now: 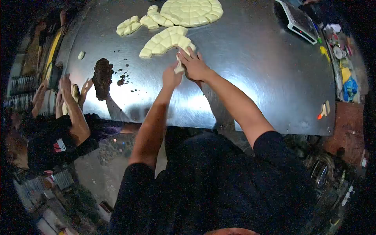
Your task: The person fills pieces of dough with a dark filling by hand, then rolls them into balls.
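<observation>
My left hand [171,75] and my right hand [194,64] meet over a pale piece of dough [179,67] on the steel table [254,66]. Both hands close on that piece, right hand on top. Just beyond them lies a curved strip of cut dough pieces [166,40]. Farther back sits a large round dough sheet scored into squares [192,11], with two small clusters of cut pieces [128,26] to its left.
A dark brown filling heap [102,76] with crumbs lies at the table's left. Another person's hands [70,92] work a dough piece at the left edge. A scale [299,21] stands at the back right, clutter along the right side.
</observation>
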### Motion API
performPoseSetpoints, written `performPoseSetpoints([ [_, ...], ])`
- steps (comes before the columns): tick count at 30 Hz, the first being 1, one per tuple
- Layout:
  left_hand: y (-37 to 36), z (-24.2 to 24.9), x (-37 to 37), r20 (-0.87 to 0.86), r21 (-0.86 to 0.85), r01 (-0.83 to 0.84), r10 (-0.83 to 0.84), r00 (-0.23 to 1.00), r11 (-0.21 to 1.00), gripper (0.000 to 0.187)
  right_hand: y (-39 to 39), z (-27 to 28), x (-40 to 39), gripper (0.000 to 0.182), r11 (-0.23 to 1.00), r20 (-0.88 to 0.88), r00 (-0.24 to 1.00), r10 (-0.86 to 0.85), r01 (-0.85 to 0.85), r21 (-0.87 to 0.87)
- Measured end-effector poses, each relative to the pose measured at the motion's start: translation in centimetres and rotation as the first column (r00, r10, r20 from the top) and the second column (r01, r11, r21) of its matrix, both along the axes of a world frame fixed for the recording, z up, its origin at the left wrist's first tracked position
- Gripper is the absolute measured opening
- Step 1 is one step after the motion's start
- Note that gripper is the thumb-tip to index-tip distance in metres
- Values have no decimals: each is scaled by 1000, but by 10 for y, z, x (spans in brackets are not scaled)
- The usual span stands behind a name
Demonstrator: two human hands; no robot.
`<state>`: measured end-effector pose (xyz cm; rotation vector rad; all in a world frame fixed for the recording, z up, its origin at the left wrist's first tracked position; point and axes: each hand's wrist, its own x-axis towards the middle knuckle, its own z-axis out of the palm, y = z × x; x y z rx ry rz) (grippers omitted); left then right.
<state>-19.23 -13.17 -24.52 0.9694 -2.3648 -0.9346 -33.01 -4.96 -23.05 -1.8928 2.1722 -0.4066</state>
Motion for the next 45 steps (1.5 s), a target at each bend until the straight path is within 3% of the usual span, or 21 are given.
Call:
performPoseSetpoints([
  [4,55,35,100,359,165,-5,-55,932,986,42,6,2,2,73,1000,55,998,0,-1,13],
  [6,84,60,147,540,320,-138,-61,839,937,44,37,-11,-14,66,956,493,869,41,109,-272],
  [7,97,65,170,605,360,-281,7,796,889,48,60,-14,-18,64,897,377,920,-107,253,-363],
  [9,121,28,246,193,200,-206,167,967,958,40,122,-6,-10,62,762,234,865,-444,501,-409],
  [10,126,19,269,185,197,-228,192,964,954,40,159,9,1,66,811,52,892,-450,432,-395],
  [11,132,13,290,168,321,-445,412,896,836,37,182,-12,7,68,755,178,753,-633,652,-75],
  [12,137,11,303,182,442,-615,606,775,653,37,194,-28,18,73,795,31,798,-602,603,-71],
  [13,137,12,304,182,443,-626,620,764,642,37,190,-19,37,73,824,-6,825,-565,563,-65],
  [14,131,9,298,-67,529,-585,718,693,615,40,170,-20,53,74,843,-49,841,-538,537,-41],
  [17,120,70,225,-355,409,-486,625,695,772,42,85,-15,94,73,922,-19,922,-386,386,-27],
  [19,102,47,207,-530,236,-350,422,736,907,36,12,-20,125,72,934,81,943,-324,332,-134],
  [23,76,29,193,-144,10,-412,409,901,911,34,-131,-29,197,67,932,189,960,-207,252,-259],
  [25,64,24,199,268,-412,-263,392,880,872,42,-180,-9,224,63,970,564,825,-37,166,-179],
  [28,65,26,210,278,-247,-257,322,905,934,45,-206,9,228,56,889,686,705,180,183,-420],
  [29,68,25,212,297,-211,-219,276,914,953,43,-200,15,219,47,820,609,775,172,230,-524],
  [33,79,24,216,179,-151,-131,157,971,980,32,-137,32,167,34,983,737,676,9,131,-132],
  [34,81,11,213,-5,102,-304,306,952,947,25,-111,45,156,31,993,708,706,18,68,-92],
  [35,80,21,204,-12,102,-303,305,952,948,25,-79,64,152,28,999,679,733,27,5,-46],
  [38,67,96,159,-341,427,-441,592,730,789,16,-21,104,163,13,914,806,549,221,171,-367],
  [42,77,203,90,-596,532,-109,463,656,839,15,-11,179,111,25,484,569,763,308,389,-784],
  [45,77,250,52,-554,303,-268,398,731,914,42,5,233,96,33,591,841,521,149,635,-498],
])
